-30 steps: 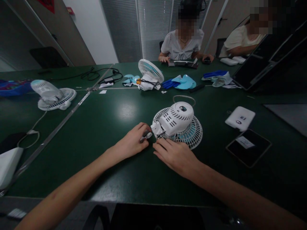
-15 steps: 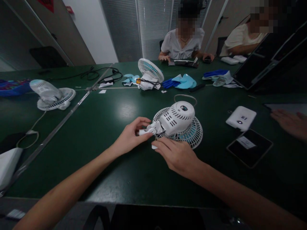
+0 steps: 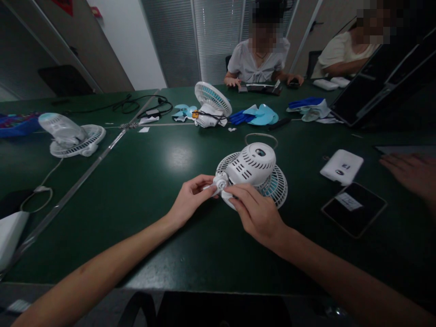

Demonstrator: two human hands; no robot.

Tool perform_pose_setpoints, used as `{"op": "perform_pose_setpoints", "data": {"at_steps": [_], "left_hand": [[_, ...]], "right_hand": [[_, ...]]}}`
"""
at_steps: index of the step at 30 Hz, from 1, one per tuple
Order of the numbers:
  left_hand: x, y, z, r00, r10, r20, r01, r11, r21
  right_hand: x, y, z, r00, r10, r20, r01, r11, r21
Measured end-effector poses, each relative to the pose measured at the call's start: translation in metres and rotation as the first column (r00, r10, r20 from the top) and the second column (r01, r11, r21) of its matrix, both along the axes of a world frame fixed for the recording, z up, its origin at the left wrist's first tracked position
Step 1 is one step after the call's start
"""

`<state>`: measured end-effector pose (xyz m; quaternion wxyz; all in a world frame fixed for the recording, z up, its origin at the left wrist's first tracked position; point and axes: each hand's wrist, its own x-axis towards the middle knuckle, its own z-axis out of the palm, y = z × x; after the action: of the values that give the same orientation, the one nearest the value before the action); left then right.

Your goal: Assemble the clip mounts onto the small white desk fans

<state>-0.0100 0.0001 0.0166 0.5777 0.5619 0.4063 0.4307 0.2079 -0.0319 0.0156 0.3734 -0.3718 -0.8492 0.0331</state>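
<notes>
A white fan (image 3: 252,163) lies grille-down on the green table, its rounded motor housing facing up and pale blue blades showing through the grille. At its near left side is a white bracket with a round joint (image 3: 221,182). My left hand (image 3: 190,200) is closed around the bracket's left end, thumb on top. Against the right side of that joint, my right hand (image 3: 260,213) pinches a small white plastic piece (image 3: 227,197), partly covered by the fingers. Whether this piece is attached to the bracket cannot be made out.
Another white fan (image 3: 73,136) lies at the left, and a third (image 3: 211,106) stands at the back beside blue blades (image 3: 262,115) and gloves (image 3: 308,106). To the right are a white device (image 3: 341,166) and a black tablet-like panel (image 3: 354,210). A co-worker's hand (image 3: 408,172) rests farther right.
My right hand has moved up and left, bringing the small white piece from below the bracket against its joint. My left hand's grip on the bracket has shifted slightly.
</notes>
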Motion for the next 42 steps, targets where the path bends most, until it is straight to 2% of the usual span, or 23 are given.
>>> {"op": "perform_pose_setpoints", "data": {"at_steps": [5, 7, 10, 16, 21, 26, 34, 39, 42], "left_hand": [[0.002, -0.001, -0.001, 1.000, 0.012, 0.007, -0.012, 1.000, -0.005], [0.002, -0.001, -0.003, 1.000, 0.003, 0.010, -0.003, 1.000, -0.021], [0.001, 0.000, -0.006, 1.000, 0.026, 0.005, -0.026, 1.000, -0.011], [-0.002, 0.004, -0.006, 0.999, 0.029, -0.023, -0.028, 0.999, 0.021], [-0.002, 0.005, -0.007, 1.000, 0.004, -0.026, -0.003, 0.998, 0.056], [0.001, 0.005, -0.004, 0.996, 0.066, -0.053, -0.057, 0.985, 0.165], [0.002, 0.005, -0.006, 0.992, 0.010, -0.122, 0.020, 0.969, 0.245], [0.000, 0.005, -0.009, 0.986, 0.042, -0.160, 0.003, 0.962, 0.275], [0.001, 0.005, -0.009, 0.987, 0.045, -0.153, -0.005, 0.968, 0.251]], "right_hand": [[0.007, 0.000, -0.004, 0.998, 0.062, 0.025, -0.064, 0.997, 0.050], [0.006, 0.000, -0.003, 0.984, 0.102, 0.149, -0.110, 0.993, 0.043], [-0.002, -0.004, -0.003, 0.915, 0.180, 0.361, -0.208, 0.977, 0.039], [-0.029, -0.014, -0.006, 0.818, 0.132, 0.560, -0.153, 0.988, -0.011], [-0.034, -0.014, -0.008, 0.813, 0.048, 0.580, -0.067, 0.998, 0.012], [-0.039, -0.017, -0.008, 0.808, -0.028, 0.588, -0.005, 0.999, 0.054], [-0.038, -0.016, -0.009, 0.750, -0.112, 0.652, 0.088, 0.994, 0.069], [-0.030, -0.016, -0.005, 0.769, -0.007, 0.639, 0.015, 1.000, -0.007], [-0.021, -0.014, -0.002, 0.863, 0.141, 0.485, -0.089, 0.988, -0.129]]}}
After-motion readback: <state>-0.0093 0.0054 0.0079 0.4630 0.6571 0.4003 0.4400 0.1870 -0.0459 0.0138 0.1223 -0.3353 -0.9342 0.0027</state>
